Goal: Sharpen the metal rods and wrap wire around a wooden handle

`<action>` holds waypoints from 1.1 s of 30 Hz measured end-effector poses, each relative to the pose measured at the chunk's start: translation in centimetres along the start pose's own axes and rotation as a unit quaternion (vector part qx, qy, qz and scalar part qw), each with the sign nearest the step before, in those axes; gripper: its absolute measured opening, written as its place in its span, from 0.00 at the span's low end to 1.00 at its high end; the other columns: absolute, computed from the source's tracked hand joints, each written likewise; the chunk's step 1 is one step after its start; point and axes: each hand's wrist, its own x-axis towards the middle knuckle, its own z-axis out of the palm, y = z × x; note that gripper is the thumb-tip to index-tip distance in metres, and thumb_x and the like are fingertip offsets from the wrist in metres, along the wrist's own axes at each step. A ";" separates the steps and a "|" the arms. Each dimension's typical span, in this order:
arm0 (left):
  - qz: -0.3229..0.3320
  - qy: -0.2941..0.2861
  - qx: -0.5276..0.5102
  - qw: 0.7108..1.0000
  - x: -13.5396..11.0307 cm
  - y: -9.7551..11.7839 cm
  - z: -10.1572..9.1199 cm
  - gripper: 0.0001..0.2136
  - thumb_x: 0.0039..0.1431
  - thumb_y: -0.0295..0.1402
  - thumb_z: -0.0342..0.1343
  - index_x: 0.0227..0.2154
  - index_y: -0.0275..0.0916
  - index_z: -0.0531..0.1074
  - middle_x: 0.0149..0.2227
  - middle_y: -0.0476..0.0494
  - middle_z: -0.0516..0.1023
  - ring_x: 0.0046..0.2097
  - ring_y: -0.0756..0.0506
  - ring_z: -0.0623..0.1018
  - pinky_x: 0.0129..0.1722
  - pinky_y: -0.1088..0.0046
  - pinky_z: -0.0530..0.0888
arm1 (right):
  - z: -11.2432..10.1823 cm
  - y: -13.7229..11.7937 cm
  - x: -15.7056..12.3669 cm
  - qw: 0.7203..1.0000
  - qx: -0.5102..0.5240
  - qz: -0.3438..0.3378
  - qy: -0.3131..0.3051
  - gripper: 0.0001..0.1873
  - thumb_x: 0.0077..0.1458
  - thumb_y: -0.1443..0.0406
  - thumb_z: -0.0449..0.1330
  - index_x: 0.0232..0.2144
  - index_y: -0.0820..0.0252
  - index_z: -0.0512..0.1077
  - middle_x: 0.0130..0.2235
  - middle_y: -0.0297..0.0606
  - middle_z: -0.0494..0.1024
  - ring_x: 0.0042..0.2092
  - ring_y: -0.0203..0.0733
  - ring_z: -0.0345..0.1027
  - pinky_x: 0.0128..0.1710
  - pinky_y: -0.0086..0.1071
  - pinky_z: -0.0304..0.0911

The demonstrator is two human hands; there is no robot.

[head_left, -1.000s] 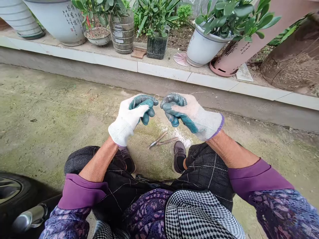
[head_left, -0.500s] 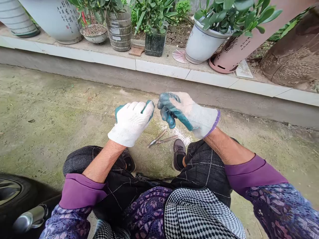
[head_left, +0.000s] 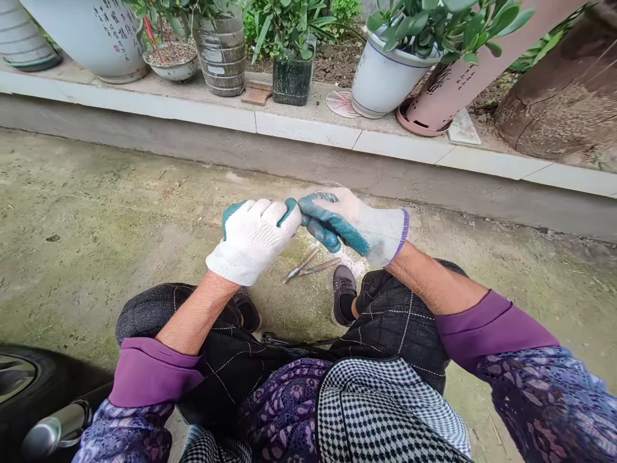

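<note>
Head view: left hand (head_left: 251,242) and right hand (head_left: 354,225) meet at the fingertips, held above the ground, both in white knit gloves with teal rubber palms. Left: fingers bunched and bent, back of the glove up. Right: fingers curled in, palm side turned toward the left fingertips. Both look closed. Anything thin pinched between them is too small to tell.

Nearest loose item: narrow long-handled pliers (head_left: 307,265) lying on the concrete ground (head_left: 96,206), below the hands and apart from them. White powder (head_left: 351,262) sits just beside the pliers, partly under the right hand. Right shoe (head_left: 343,294) is just behind that patch.

In the way, lower frame: knees in dark plaid trousers (head_left: 400,328) under the forearms, purple sleeves (head_left: 491,328) on both arms. Lower left: car tyre (head_left: 29,399) and chrome exhaust pipe (head_left: 55,427).

Ahead, well apart from the hands: tiled concrete ledge (head_left: 303,130) carrying a black square pot (head_left: 292,80), a tilted white pot (head_left: 385,83) with a succulent, and a calligraphy-painted white planter (head_left: 91,32).
</note>
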 end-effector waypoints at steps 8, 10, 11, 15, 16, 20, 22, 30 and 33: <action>-0.161 0.026 -0.262 0.951 0.2 0.0 0.7 0.07 0.59 0.33 0.60 0.39 0.41 0.79 0.35 0.46 0.83 0.37 0.46 0.79 0.42 0.70 0.74 | -0.9 0.8 -0.6 0.985 -0.148 -0.042 0.073 0.06 0.55 0.65 0.61 0.27 0.60 0.71 0.21 0.31 0.72 0.20 0.31 0.61 0.18 0.26 0.59; -0.177 0.026 -0.309 0.934 0.3 0.1 0.8 0.07 0.57 0.32 0.59 0.38 0.40 0.79 0.35 0.46 0.83 0.37 0.47 0.79 0.42 0.70 0.75 | -1.2 0.9 -0.8 0.973 -0.203 -0.066 0.083 0.05 0.55 0.67 0.59 0.27 0.60 0.72 0.22 0.31 0.72 0.22 0.31 0.61 0.21 0.27 0.58; -0.186 0.026 -0.332 0.924 0.4 0.2 0.8 0.07 0.57 0.31 0.59 0.37 0.39 0.80 0.35 0.46 0.83 0.37 0.47 0.79 0.42 0.71 0.75 | -1.4 0.9 -0.9 0.965 -0.237 -0.079 0.083 0.06 0.56 0.67 0.58 0.27 0.60 0.72 0.22 0.32 0.73 0.23 0.32 0.62 0.23 0.28 0.58; -0.259 0.008 -0.439 0.861 0.9 0.9 0.1 0.06 0.53 0.32 0.60 0.32 0.37 0.79 0.30 0.47 0.80 0.31 0.50 0.75 0.31 0.75 0.74 | -2.4 0.2 -1.4 0.897 -0.412 -0.140 0.077 0.07 0.58 0.67 0.58 0.29 0.59 0.75 0.27 0.33 0.76 0.29 0.36 0.66 0.32 0.31 0.58; -0.284 -0.002 -0.464 0.839 1.0 1.0 -0.1 0.06 0.52 0.32 0.61 0.31 0.36 0.79 0.28 0.48 0.79 0.27 0.51 0.73 0.27 0.76 0.71 | -2.6 0.0 -1.6 0.872 -0.460 -0.152 0.073 0.07 0.59 0.67 0.57 0.31 0.58 0.76 0.28 0.34 0.77 0.31 0.37 0.67 0.33 0.32 0.58; -0.352 -0.040 -0.561 0.749 1.4 1.2 -0.8 0.07 0.48 0.34 0.62 0.30 0.35 0.78 0.19 0.54 0.67 0.18 0.56 0.60 0.16 0.79 0.57 | -3.2 -0.4 -2.0 0.744 -0.637 -0.185 0.083 0.12 0.64 0.66 0.54 0.39 0.57 0.79 0.35 0.39 0.81 0.36 0.43 0.72 0.34 0.35 0.58; -0.364 -0.066 -0.612 0.699 1.4 1.0 -0.7 0.08 0.47 0.34 0.62 0.29 0.35 0.78 0.17 0.57 0.62 0.17 0.56 0.57 0.16 0.79 0.56 | -3.4 -0.2 -1.9 0.694 -0.685 -0.195 0.111 0.13 0.66 0.65 0.54 0.41 0.57 0.79 0.36 0.42 0.82 0.38 0.45 0.73 0.35 0.36 0.59; -0.327 0.007 -0.550 0.768 1.4 0.6 0.1 0.08 0.50 0.35 0.62 0.32 0.35 0.78 0.20 0.53 0.70 0.19 0.55 0.63 0.17 0.79 0.61 | -3.4 1.2 -0.9 0.947 -0.228 -0.195 0.114 0.20 0.66 0.52 0.58 0.46 0.60 0.77 0.37 0.41 0.82 0.34 0.40 0.75 0.30 0.33 0.70; -0.286 0.057 -0.474 0.831 1.2 0.5 0.4 0.08 0.53 0.33 0.61 0.34 0.35 0.79 0.30 0.47 0.80 0.29 0.51 0.75 0.27 0.76 0.73 | -3.1 1.4 -0.6 0.995 -0.028 -0.080 0.043 0.29 0.60 0.41 0.60 0.39 0.64 0.76 0.29 0.42 0.80 0.24 0.37 0.71 0.18 0.30 0.65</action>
